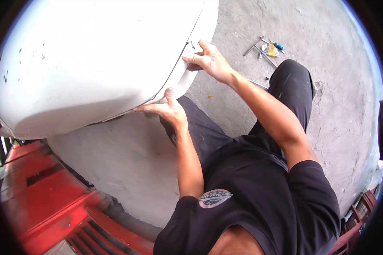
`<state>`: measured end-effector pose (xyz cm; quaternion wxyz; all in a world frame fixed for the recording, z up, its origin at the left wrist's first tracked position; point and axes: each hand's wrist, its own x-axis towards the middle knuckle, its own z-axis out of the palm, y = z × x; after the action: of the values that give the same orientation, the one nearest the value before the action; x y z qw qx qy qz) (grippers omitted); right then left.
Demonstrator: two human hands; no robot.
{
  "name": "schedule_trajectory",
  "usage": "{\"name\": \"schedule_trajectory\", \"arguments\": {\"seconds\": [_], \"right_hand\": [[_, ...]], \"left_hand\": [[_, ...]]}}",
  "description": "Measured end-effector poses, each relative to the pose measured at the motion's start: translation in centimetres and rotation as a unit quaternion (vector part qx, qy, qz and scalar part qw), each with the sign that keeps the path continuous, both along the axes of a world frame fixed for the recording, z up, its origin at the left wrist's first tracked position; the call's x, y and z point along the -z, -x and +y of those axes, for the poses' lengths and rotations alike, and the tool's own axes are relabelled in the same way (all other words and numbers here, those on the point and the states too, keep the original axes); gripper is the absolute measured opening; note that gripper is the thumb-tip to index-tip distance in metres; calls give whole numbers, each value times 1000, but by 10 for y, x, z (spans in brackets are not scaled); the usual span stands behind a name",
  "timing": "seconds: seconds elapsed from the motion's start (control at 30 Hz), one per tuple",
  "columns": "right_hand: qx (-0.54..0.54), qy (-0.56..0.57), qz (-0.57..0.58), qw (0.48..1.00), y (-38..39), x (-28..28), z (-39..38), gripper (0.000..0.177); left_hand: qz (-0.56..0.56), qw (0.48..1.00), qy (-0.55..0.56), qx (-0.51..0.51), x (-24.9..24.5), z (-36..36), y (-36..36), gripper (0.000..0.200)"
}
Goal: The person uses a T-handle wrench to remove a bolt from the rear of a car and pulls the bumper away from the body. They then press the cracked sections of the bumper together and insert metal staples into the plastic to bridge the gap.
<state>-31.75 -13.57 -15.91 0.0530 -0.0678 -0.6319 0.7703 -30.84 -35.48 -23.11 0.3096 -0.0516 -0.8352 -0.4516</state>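
A large, glossy white car body (102, 51) fills the upper left, with a dark seam running along its lower edge. Beyond that seam lies a narrow white bumper section (185, 80). My left hand (170, 111) grips the bumper's lower edge, thumb on the outer face and fingers reaching along and under it. Farther up the same edge, my right hand (210, 63) has its thumb pressed near the seam and its fingers curled around the rim, partly hidden. Small dark chips mark the white paint at the far left.
On the concrete floor (340, 85) to the right lie a T-shaped wrench (254, 46), a teal-handled screwdriver (279, 46) and a yellow-labelled tool set (271, 50). My bent knee (290, 74) is close to them. Red metal structure (51, 182) stands at lower left.
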Motion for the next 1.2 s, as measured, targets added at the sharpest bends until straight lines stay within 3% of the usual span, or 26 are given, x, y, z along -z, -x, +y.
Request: {"name": "schedule_trajectory", "arguments": {"seconds": [0.3, 0.37, 0.5, 0.57, 0.8, 0.87, 0.9, 0.93, 0.97, 1.0, 1.03, 1.07, 1.1, 1.17, 1.2], "right_hand": [[-17, -1, -62, 998, 27, 22, 44, 54], [-26, -44, -40, 998, 27, 20, 47, 52], [-33, -77, -21, 996, 31, 19, 51, 52], [-42, -100, -25, 994, 29, 12, 55, 55], [18, -201, -27, 979, 39, 28, 61, 66], [51, -171, -16, 984, 37, 27, 53, 65], [43, -99, -5, 994, 35, 25, 50, 57], [-11, -98, -6, 995, 49, 52, 48, 51], [6, -161, 46, 986, 41, 49, 50, 50], [37, -178, 51, 982, 48, 66, 53, 59], [62, -252, -2, 966, 59, 73, 44, 70], [41, -193, 7, 980, 52, 56, 49, 79], [1, -175, -19, 984, 44, 35, 56, 96], [97, -229, -49, 967, 40, 25, 45, 119], [66, -227, -26, 971, 38, 20, 51, 132]], "left_hand": [[-15, 998, 33, -48, -5, 17, 1, 152], [21, 998, -53, 24, -19, 25, 2, 157], [56, 993, -90, 42, -27, 38, 3, 158], [33, 997, 55, -34, -9, 23, 7, 155], [82, 996, 41, -23, 5, 28, 10, 153], [-1, 996, 32, -86, 2, 35, 4, 153], [86, 980, 149, -102, 19, 13, 13, 153], [172, 948, 245, -105, 42, -9, 27, 153], [201, 938, 259, -113, 43, -15, 28, 165], [206, 952, 217, -71, 38, -10, 27, 163], [227, 926, 272, -131, 53, -18, 34, 164], [171, 967, 157, -108, 47, -6, 30, 166], [8, 987, 53, -153, 13, 22, 11, 170], [-20, 990, 24, -138, -1, 31, 4, 168], [-24, 990, 18, -139, 1, 33, 3, 168]]}}
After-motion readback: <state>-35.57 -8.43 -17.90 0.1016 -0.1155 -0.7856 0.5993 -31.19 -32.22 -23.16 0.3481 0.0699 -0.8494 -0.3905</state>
